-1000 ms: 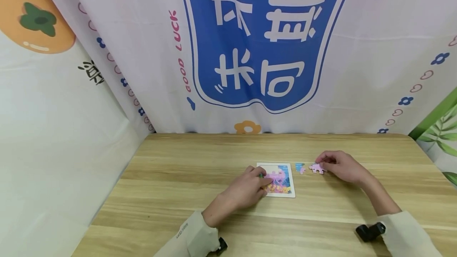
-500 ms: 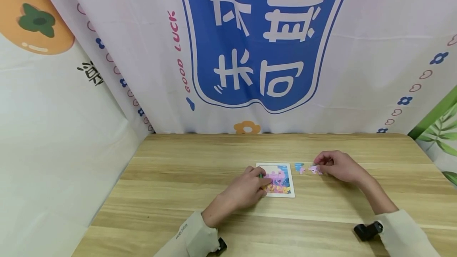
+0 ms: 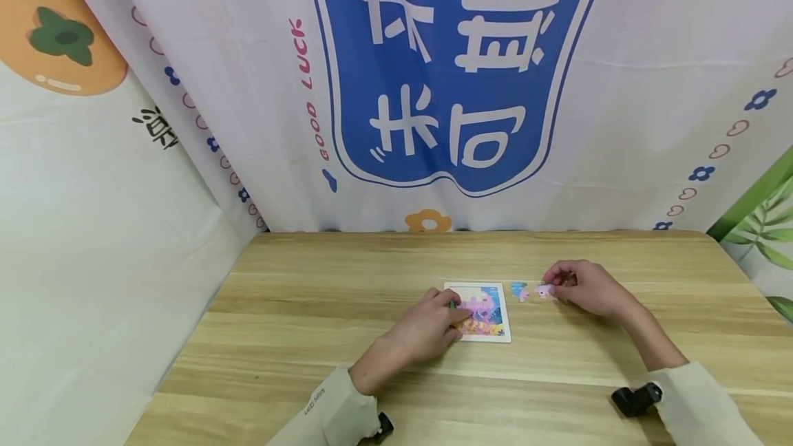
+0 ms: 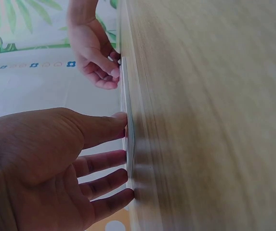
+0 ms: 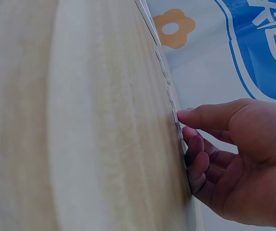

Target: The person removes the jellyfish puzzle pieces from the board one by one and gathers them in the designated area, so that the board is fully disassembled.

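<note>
A small jigsaw board (image 3: 507, 327) with a white frame and a pink, blue and yellow picture lies mid-table in the head view. My left hand (image 3: 426, 325) rests on its left side, thumb and fingers extended onto it; the left wrist view shows the board (image 4: 130, 132) edge-on under the fingertips. To the right, my right hand (image 3: 587, 289) pinches a pink puzzle piece (image 3: 542, 291) down at the tabletop, thumb in front and the other fingers curled behind. Between that piece and the board lies a blue-and-pink puzzle piece (image 3: 518, 291). The left hand hides part of the picture.
The wood-grain table (image 3: 297, 336) ends at the back against a printed cloth (image 3: 619, 157) hanging upright. White cloth (image 3: 111, 239) also hangs along the left side. A black wrist device (image 3: 638, 400) sits by the right sleeve (image 3: 706, 405).
The pink piece under my right hand has turned, and its pale side with a dark spot now shows. The right fingers shifted slightly left. The left hand and board stay put.
</note>
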`<state>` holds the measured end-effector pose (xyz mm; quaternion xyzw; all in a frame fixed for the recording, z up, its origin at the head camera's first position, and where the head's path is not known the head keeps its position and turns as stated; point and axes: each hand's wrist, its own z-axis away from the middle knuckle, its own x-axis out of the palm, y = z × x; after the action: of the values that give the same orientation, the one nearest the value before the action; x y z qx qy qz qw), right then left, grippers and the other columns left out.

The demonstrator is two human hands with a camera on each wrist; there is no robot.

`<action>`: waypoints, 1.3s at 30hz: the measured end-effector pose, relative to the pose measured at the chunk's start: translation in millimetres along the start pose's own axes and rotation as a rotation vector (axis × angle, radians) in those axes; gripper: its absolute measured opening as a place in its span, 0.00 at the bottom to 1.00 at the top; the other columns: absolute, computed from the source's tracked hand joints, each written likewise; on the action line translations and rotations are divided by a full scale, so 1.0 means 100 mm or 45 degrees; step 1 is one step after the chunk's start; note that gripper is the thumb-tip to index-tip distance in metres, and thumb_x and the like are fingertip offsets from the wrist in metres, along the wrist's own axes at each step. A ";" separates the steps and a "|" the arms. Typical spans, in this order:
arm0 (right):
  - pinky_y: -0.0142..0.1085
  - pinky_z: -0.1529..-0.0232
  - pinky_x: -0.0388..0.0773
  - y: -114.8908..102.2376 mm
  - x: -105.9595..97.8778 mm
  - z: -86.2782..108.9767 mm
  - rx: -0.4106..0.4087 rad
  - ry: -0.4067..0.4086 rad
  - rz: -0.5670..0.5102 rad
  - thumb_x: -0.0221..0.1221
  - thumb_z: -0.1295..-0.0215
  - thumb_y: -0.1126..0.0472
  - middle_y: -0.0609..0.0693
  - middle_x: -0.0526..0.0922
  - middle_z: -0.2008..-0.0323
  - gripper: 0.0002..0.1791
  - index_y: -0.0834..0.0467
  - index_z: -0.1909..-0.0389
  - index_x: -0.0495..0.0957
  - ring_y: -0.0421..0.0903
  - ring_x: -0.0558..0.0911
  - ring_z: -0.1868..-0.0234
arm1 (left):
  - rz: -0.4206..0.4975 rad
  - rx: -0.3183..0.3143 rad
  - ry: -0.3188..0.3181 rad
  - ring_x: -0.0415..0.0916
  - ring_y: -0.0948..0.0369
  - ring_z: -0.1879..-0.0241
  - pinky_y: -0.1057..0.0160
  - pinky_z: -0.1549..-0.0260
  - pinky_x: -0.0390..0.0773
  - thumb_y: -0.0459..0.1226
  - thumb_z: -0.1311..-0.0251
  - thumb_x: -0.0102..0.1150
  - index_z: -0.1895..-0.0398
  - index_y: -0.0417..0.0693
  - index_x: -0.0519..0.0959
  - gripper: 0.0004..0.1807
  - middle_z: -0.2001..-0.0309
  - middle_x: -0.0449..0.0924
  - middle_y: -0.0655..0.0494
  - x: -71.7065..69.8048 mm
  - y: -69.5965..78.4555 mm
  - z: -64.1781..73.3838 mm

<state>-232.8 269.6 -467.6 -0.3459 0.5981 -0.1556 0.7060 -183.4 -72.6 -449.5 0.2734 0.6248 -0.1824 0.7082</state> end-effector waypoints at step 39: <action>0.34 0.59 0.76 -0.73 0.50 -0.35 -0.138 -0.148 -0.058 0.75 0.37 0.67 0.51 0.85 0.58 0.14 0.58 0.52 0.86 0.46 0.77 0.59 | 0.018 0.009 -0.013 0.73 0.58 0.38 0.61 0.36 0.80 0.45 0.23 0.63 0.28 0.58 0.81 0.23 0.32 0.78 0.56 0.00 -0.02 -0.01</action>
<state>-240.6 175.2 -456.3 -0.4057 0.5555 -0.1188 0.7161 -185.0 -73.4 -449.7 0.2795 0.6184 -0.1811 0.7118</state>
